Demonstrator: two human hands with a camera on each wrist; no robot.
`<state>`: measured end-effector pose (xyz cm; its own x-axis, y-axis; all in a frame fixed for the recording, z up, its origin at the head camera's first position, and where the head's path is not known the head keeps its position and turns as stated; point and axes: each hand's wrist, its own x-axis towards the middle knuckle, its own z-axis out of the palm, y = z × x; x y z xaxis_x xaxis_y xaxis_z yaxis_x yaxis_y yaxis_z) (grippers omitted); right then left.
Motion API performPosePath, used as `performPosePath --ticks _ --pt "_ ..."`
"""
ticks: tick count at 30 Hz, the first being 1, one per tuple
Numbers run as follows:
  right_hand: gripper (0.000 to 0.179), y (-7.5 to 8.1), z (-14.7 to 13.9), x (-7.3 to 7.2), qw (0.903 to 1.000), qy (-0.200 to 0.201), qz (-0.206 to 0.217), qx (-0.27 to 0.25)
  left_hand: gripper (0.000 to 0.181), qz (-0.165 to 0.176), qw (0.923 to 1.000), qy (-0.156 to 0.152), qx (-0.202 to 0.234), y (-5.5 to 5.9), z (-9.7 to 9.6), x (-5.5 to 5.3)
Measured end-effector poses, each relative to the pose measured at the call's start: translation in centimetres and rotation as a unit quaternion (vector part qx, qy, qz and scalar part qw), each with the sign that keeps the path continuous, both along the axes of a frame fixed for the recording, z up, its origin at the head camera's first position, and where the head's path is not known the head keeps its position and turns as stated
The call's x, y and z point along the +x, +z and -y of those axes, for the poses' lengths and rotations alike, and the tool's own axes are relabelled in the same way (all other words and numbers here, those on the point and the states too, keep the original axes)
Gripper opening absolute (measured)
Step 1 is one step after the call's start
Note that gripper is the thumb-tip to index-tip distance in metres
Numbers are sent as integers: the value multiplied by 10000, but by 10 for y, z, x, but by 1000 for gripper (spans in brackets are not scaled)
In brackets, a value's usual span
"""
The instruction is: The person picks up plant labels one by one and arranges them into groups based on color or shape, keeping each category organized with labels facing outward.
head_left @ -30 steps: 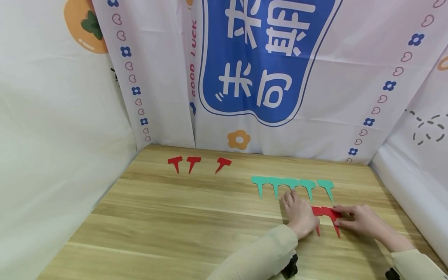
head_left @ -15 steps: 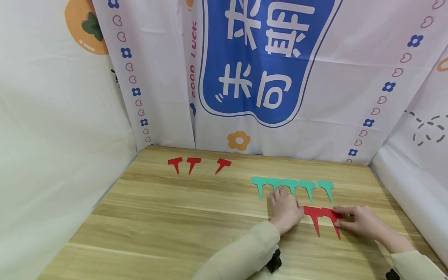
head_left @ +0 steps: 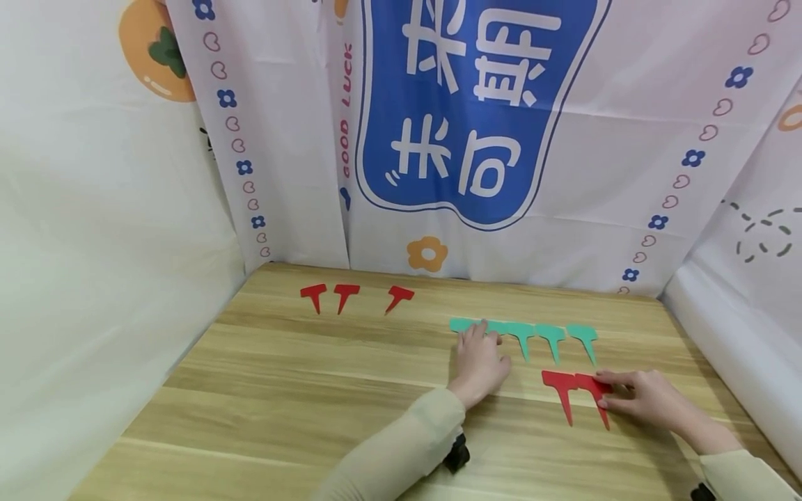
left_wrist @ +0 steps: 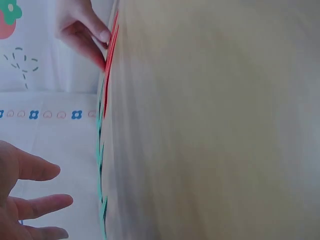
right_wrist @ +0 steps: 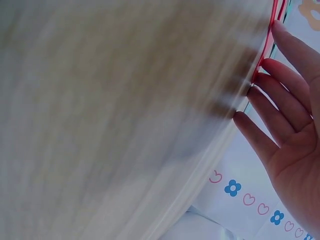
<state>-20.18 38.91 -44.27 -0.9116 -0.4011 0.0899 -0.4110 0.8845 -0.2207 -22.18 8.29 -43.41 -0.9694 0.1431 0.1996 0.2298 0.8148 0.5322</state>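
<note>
Two red T-shaped plant labels lie side by side, the left one (head_left: pixel 560 379) flat on the wooden table (head_left: pixel 301 390), its head close to that of the right one (head_left: pixel 590 382). My right hand (head_left: pixel 651 400) pinches the right label's outer end between thumb and forefinger. The other fingers (right_wrist: pixel 277 95) of that hand are spread near the tabletop. Over the left part of a row of green plant labels (head_left: pixel 551 332) is my left hand (head_left: pixel 481 365), holding nothing, fingers (left_wrist: pixel 42 206) loosely extended. It hides the stems of the leftmost green ones.
Three more red plant labels lie at the back left: one (head_left: pixel 314 292), another (head_left: pixel 347 291) close beside it, and a third (head_left: pixel 399 296) further right. A printed white cloth (head_left: pixel 301 139) hangs behind the table, with white cloth walls at both sides.
My left hand has come away from the left red label and moved left and slightly back, uncovering that label. My right hand stays at the right red label.
</note>
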Motion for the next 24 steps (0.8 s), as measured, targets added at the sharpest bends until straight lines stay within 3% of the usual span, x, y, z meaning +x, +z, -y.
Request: performPosePath --ticks 11,18,24 --pt "51 -1 1 -1 10000 35 -33 12 35 -74 9993 -235 -263 -1 37 -17" --pt "51 -1 1 -2 10000 42 -29 38 41 -306 9978 -346 -467 1 59 -25" --pt "50 0 1 -1 10000 14 -50 68 44 -436 9932 -368 -1012 1 74 -36"
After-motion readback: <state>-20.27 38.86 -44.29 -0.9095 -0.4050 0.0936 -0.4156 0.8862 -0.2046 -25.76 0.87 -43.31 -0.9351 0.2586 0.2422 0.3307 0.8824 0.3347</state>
